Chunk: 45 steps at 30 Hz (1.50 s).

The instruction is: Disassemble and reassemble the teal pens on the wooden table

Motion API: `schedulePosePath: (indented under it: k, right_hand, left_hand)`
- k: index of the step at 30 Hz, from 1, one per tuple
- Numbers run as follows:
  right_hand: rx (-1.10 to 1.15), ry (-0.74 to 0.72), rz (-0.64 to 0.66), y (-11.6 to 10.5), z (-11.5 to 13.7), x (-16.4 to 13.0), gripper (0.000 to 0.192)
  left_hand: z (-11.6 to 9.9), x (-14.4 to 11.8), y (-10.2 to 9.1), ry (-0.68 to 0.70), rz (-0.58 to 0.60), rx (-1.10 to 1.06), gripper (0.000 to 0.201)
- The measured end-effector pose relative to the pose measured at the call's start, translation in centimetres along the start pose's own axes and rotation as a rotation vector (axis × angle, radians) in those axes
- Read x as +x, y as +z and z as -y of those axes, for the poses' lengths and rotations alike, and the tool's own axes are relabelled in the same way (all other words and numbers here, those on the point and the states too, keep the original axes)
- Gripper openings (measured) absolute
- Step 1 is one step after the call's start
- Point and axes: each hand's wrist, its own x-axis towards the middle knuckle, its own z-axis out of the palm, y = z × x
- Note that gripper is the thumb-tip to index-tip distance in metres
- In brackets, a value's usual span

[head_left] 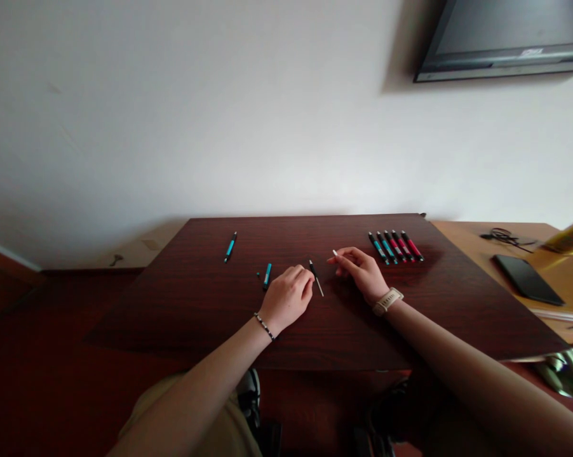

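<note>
Left hand (289, 297) curled loosely on table (210, 330), fingers half closed, fingertips touching near end of thin pen refill (316, 278). Refill lies between hands, long axis near-to-far, dark tip far, left hand nearer. Right hand (360, 271) pinches small white piece (335, 252). Teal pen part (267, 276) left. Row of pens (395, 246) far right.

A dark reddish-brown wooden board (324, 330) with fine grain is seen. A teal and black pen (230, 247) and a short teal pen barrel (267, 276) are shown on it. A row of five black pens (396, 246) is banded teal on two and red on three. A black-and-white beaded bracelet (264, 325) and a beige watch strap (388, 301) are worn.
</note>
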Motion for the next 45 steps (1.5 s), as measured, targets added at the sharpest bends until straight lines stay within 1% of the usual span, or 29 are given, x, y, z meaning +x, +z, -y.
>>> schedulePosePath:
  k: [2, 5, 10, 13, 16, 19, 21, 25, 29, 40, 45]
  right_hand:
    - [0.093, 0.042, -0.052, 0.0, 0.0, 0.0, 0.036]
    - [0.183, 0.078, -0.093, 0.0, 0.0, 0.0, 0.035]
    - [0.238, 0.107, -0.131, -0.1, 0.0, 0.1, 0.034]
    - [0.241, 0.109, -0.140, -0.1, 0.0, 0.1, 0.034]
    - [0.244, 0.103, -0.139, 0.0, 0.0, 0.1, 0.033]
    - [0.231, 0.101, -0.138, 0.0, 0.0, 0.1, 0.034]
    - [0.219, 0.100, -0.136, 0.0, -0.1, 0.2, 0.035]
    - [0.208, 0.106, -0.134, 0.0, -0.3, 0.2, 0.036]
    - [0.215, 0.108, -0.129, 0.0, -0.2, 0.1, 0.035]
    - [0.173, 0.083, -0.100, 0.1, -0.3, 0.1, 0.032]
    - [0.151, 0.079, -0.079, 0.2, 0.0, 0.1, 0.034]
  left_hand:
    - [0.0, 0.0, 0.0, 0.008, 0.007, 0.006, 0.012]
    - [-0.2, 0.0, -0.1, 0.009, 0.010, 0.014, 0.013]
    - [-0.1, 0.2, -0.7, -0.003, -0.005, 0.083, 0.014]
    - [0.7, 0.4, -1.5, -0.068, -0.037, 0.173, 0.009]
    - [2.1, 0.4, -2.2, -0.182, -0.039, 0.258, 0.007]
    - [3.4, 0.2, -2.5, -0.282, -0.017, 0.300, 0.012]
    - [4.0, 0.0, -2.5, -0.324, 0.000, 0.302, 0.013]
    - [4.1, -0.2, -2.4, -0.369, 0.060, 0.271, 0.009]
    - [3.8, -0.2, -2.1, -0.374, 0.097, 0.259, 0.007]
    - [4.2, -0.3, -1.6, -0.325, 0.079, 0.220, 0.017]
    - [4.3, -0.3, -1.4, -0.315, 0.069, 0.202, 0.020]
